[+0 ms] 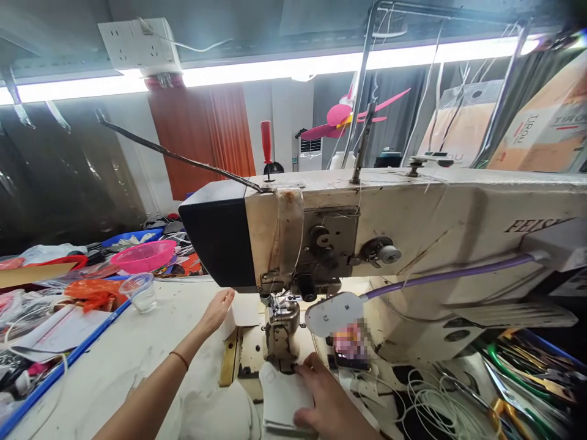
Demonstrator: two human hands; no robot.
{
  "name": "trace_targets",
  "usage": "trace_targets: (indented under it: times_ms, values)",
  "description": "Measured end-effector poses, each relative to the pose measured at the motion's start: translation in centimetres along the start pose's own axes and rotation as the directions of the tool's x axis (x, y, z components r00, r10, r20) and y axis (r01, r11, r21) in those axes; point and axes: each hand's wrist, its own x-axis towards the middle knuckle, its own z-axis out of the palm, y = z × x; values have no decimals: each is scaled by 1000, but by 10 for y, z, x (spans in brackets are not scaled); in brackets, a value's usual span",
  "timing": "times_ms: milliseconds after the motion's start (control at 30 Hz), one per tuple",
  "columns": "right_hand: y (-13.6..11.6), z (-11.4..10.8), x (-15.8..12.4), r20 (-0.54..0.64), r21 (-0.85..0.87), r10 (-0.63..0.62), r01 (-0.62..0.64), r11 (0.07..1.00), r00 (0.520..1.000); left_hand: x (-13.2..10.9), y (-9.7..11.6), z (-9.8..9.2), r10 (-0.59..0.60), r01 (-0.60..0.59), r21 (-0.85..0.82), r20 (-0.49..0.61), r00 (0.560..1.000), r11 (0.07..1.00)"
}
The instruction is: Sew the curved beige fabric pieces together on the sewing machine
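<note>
White stack lies partly under right hand

- The left hand: from here I can't make out whether its fingertips pinch the white piece beside them.
- The right hand covers one edge of the white stack under its fingers.
- Between both hands' fingers, small metal parts blur together.
- Beyond the right fingers, a dark-rimmed object is blurred out.
- Left of them, pale pieces run out of view.
</note>
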Motion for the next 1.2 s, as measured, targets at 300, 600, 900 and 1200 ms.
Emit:
trace_targets:
  times_ms: [300,600,900,1200]
  values:
    - [-16,11,-12,5,-9,-111,111,994,994,-168,22,3,183,-176,350,13,983,920]
    - [-11,-8,-13,-2,294,-83,80,952,997,-191,15,19,208,-184,359,-29,978,915]
    - [-30,2,-20,-201,434,101,-3,901,974,-171,84,-16,115,-115,0,-107,988,993]
    - [-79,-23,-48,-179,765,200,8,644,963,-167,150,10,282,-288,-125,-58,958,950]
